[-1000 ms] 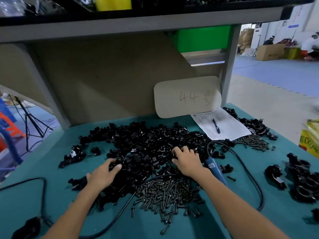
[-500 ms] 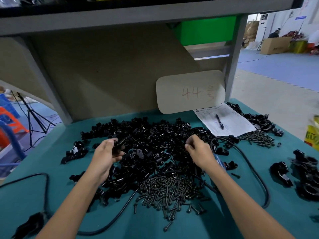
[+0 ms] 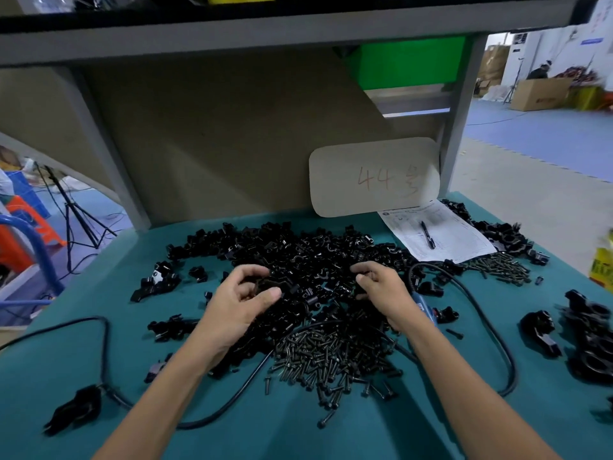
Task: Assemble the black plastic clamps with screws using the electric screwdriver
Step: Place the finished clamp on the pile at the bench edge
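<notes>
A big heap of black plastic clamp parts (image 3: 298, 254) covers the middle of the teal table (image 3: 331, 433). Nearer me lies a pile of dark screws (image 3: 331, 356). My left hand (image 3: 238, 303) hovers over the heap's near left side, its fingers and thumb curled round a black clamp piece (image 3: 265, 285). My right hand (image 3: 384, 290) is at the heap's right, fingers curled and pinching a small black part. The blue electric screwdriver (image 3: 426, 308) lies on the table just right of my right wrist, mostly hidden by it, its black cable (image 3: 491, 330) looping right.
A paper form with a pen (image 3: 428, 234) lies at the back right under a cardboard sign marked 44 (image 3: 374, 177). More screws (image 3: 501, 267) and assembled clamps (image 3: 593, 340) sit at the right. A black cord with a plug (image 3: 76, 410) runs along the near left.
Both hands rose off the heap, each taking up a black piece, then drew closer together over the middle. The camera tilted slightly.
</notes>
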The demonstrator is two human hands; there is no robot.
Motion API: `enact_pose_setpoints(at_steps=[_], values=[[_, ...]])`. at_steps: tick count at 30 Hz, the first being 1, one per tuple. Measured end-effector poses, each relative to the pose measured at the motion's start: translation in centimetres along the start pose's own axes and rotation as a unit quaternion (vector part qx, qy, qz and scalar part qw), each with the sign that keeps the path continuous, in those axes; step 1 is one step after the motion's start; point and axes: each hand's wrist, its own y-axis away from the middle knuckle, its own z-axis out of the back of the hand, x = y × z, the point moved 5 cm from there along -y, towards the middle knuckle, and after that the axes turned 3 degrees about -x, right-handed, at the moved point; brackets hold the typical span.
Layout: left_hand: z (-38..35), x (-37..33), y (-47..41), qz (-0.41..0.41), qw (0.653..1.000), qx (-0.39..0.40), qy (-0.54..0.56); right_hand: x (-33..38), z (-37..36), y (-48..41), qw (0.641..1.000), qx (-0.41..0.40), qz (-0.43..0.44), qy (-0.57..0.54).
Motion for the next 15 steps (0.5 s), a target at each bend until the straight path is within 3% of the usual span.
enact_pose_setpoints(at_steps=[3,7,10,15], values=[[-0.9,0.2,0.6,0.001,0.999,0.035,0.013,0.7,-0.6,2.8,0.96,0.039,-0.077,-0.266],[-3.1,0.9,1.5,0.077,0.974,0.086,0.193,1.7,-1.9,6.0,0.901,0.09,-0.107,-0.41],[-4.1,1.5,1.7,0.097,0.971,0.075,0.208,2.1,-2.9,7.6,0.897,0.116,-0.076,-0.42],[-4.9,1.8,2.7,0.131,0.967,0.09,0.197,1.5,-3.6,8.3,0.964,0.053,-0.016,-0.261]])
